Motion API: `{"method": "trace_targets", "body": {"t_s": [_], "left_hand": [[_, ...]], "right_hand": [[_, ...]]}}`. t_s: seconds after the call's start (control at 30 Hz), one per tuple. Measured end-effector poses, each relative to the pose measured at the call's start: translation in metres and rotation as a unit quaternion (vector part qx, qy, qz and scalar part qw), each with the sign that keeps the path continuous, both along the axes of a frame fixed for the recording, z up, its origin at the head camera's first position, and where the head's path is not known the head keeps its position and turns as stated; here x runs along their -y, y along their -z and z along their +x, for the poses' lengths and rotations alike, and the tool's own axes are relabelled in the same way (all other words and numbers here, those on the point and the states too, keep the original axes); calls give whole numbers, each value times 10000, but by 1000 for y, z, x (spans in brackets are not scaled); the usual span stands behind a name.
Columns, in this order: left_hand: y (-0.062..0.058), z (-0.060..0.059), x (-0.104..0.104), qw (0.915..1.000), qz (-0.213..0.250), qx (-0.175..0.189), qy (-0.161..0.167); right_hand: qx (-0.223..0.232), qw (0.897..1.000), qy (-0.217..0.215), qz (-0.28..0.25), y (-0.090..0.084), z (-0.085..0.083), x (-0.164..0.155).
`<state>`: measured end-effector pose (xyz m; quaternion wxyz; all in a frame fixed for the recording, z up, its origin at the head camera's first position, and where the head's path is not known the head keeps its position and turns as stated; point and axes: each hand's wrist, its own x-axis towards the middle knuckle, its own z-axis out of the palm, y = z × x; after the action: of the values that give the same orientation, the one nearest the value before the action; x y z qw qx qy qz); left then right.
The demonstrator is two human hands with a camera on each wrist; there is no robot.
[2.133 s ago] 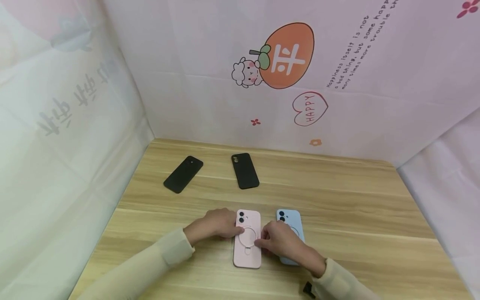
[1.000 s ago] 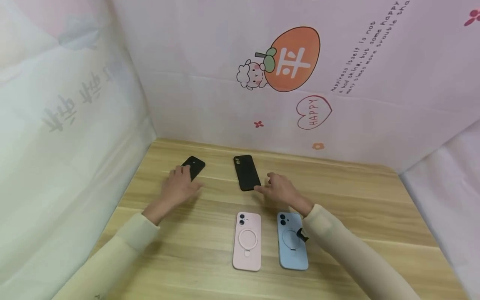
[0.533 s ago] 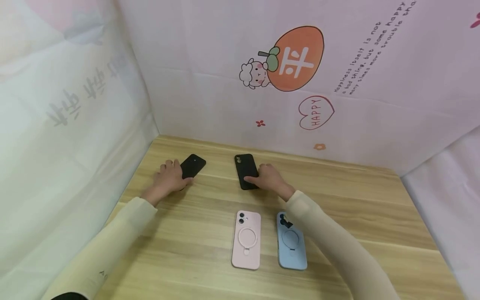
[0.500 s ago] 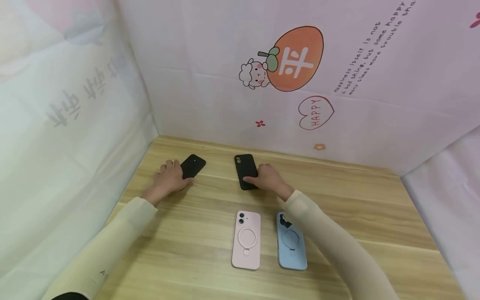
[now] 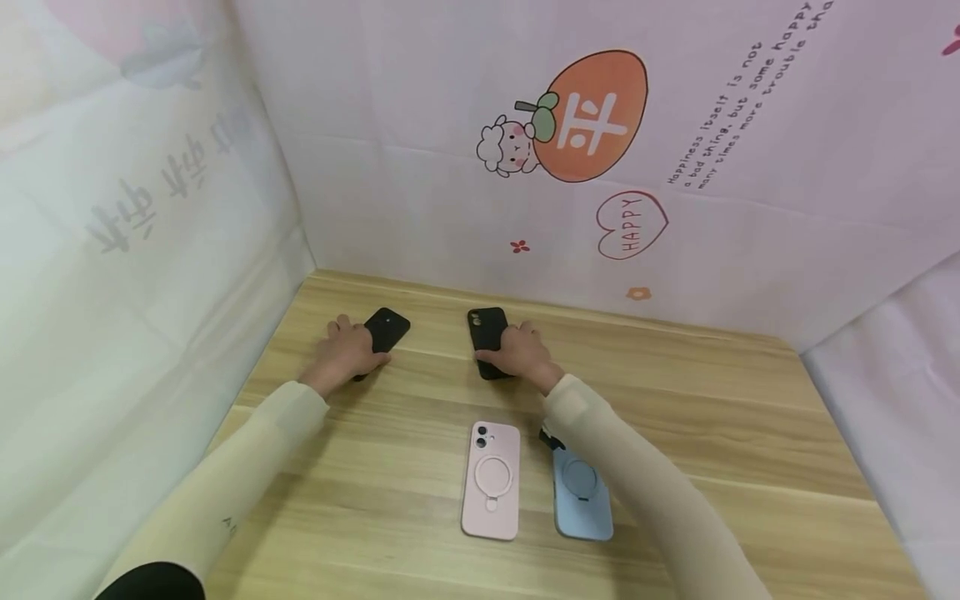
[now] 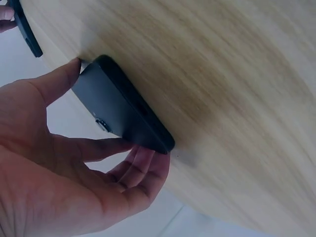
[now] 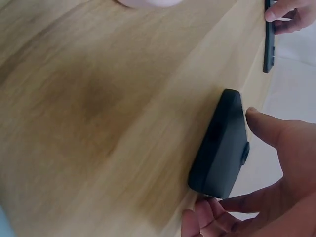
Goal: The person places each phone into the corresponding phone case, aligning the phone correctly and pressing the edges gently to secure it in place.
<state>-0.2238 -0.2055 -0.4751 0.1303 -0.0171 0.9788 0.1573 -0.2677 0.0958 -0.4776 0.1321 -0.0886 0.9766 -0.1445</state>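
At the far left of the table, a black phone case (image 5: 387, 328) lies back up and slanted; whether a phone is inside, I cannot tell. My left hand (image 5: 347, 348) grips it across its width, thumb on one long edge and fingers curled at the other, as the left wrist view (image 6: 118, 106) shows. A second black phone case (image 5: 487, 327), with camera openings at its upper left corner, lies to the right. My right hand (image 5: 521, 350) spans its lower half, thumb at the left edge and fingers at the right. The right wrist view shows the curled fingertips (image 7: 207, 217) at its edge.
Nearer to me lie a pink phone case (image 5: 491, 517) and a light blue phone case (image 5: 585, 521), side by side, each with a ring on its back. My right sleeve partly covers the blue one. Printed cloth walls (image 5: 420, 208) border the wooden table (image 5: 360, 517).
Both hands have left the pink case and its surroundings and reached forward to the black cases. Over the last half second, the right hand has slid left over its case; the left shifted slightly right.
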Motion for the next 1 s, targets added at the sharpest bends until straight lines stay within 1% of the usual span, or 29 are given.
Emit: {"method": "trace_targets", "body": {"t_s": [0.1,0.23,0.47,0.53,0.63,0.7,0.9,1.0], "left_hand": [[0,-1,-2,9999,-50,-75,-51],[2,-2,-4,9998,-44,-154,-101],[4,-3,-5,9993,136,-288,-200],[4,-3,-5,9989,233,-360,-214],[3,-4,-5,9981,359,-438,-254],[3,-4,-5,9980,392,-408,-287],[-1,-4,-4,9987,416,-112,-279],[-3,-5,-3,9976,641,-40,-266]], "right_hand": [[67,9998,170,-15,3,-3,3],[138,9994,222,-228,2,-5,6],[412,9974,141,-571,-3,0,5],[485,9970,84,-603,-4,1,3],[471,9971,-28,-594,-6,1,1],[399,9973,-134,-604,-8,1,0],[123,9954,-469,-827,-12,0,3],[13,9942,-546,-928,-14,0,4]]}}
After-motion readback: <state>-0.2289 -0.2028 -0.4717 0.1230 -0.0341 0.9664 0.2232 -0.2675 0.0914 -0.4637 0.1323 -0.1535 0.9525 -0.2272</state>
